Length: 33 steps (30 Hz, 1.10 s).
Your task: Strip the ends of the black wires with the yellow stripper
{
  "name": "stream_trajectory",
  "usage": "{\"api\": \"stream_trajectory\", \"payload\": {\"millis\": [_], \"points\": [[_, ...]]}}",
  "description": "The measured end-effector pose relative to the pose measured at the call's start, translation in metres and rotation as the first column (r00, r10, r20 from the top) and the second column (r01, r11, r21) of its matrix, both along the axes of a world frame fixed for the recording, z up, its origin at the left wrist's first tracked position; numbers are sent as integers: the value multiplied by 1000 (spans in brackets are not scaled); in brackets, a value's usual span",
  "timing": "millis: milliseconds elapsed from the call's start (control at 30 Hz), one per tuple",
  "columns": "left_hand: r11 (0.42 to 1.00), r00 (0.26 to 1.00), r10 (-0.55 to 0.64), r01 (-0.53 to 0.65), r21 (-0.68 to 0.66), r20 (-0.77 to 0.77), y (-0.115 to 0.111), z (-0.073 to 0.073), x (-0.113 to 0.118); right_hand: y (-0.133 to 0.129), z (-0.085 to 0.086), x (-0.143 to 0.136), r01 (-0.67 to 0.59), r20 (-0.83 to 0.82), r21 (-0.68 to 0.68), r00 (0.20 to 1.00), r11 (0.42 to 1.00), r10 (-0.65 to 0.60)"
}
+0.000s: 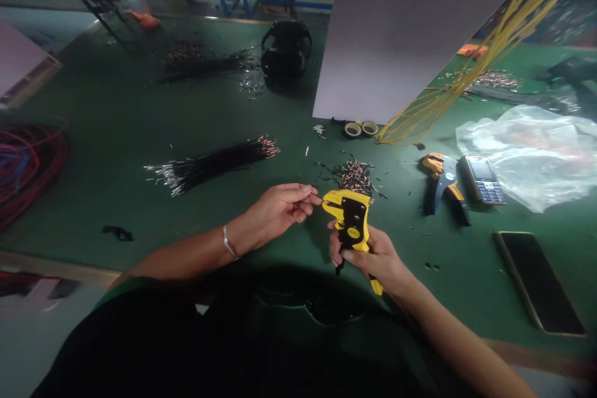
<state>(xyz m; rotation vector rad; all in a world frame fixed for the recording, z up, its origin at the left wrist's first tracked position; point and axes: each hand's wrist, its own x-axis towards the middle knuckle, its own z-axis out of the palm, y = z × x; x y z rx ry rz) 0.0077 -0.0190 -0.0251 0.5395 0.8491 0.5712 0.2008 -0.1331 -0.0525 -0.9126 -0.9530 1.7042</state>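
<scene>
My right hand (pixel 368 255) is wrapped round the handles of a yellow and black wire stripper (pixel 353 214), its jaws pointing left. My left hand (pixel 289 208) pinches a thin dark wire (pixel 303 169) between thumb and fingers, close to the tool's jaws; a pale tip stands up above the fingers. Whether the wire's other end sits inside the jaws cannot be made out. Just beyond the tool lies a pile of short copper and black scraps (pixel 355 175). To the left, a bundle of black wires (pixel 219 161) has silvery ends at left and copper ends at right.
On the green table (pixel 261 224) are tape rolls (pixel 361 130), an orange and blue tool (pixel 443 183), a keypad phone (pixel 484 179), a smartphone (pixel 538 283) and a plastic bag (pixel 536 155). A black headset (pixel 285 53) stands behind, yellow wires (pixel 466 74) hang at right, and red coils (pixel 32 168) lie left.
</scene>
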Motion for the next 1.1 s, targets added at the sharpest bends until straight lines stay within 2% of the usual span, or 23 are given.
{"api": "stream_trajectory", "payload": {"millis": [200,367,467,633,800,1000,1100], "points": [[1000,1000,-11,11,3,-1,0,0,1,-2,2,-1,21,73,22,997,1000,-22],[1000,1000,-26,26,-4,-1,0,-1,1,-4,0,-2,56,228,67,971,996,-70],[999,1000,-21,21,30,-6,1,-3,1,-6,-3,-1,39,406,127,910,991,-88],[980,998,32,-20,198,-54,4,-1,0,-7,-1,-3,-26,647,304,739,952,-186],[926,991,109,-74,369,-74,6,11,-2,-7,6,-8,-61,704,384,665,921,-249],[895,989,138,-103,435,-50,3,26,-4,-9,6,-12,-89,719,380,655,921,-233],[881,992,120,-95,463,-24,2,31,-6,-11,3,-12,-97,717,335,672,937,-186]]}}
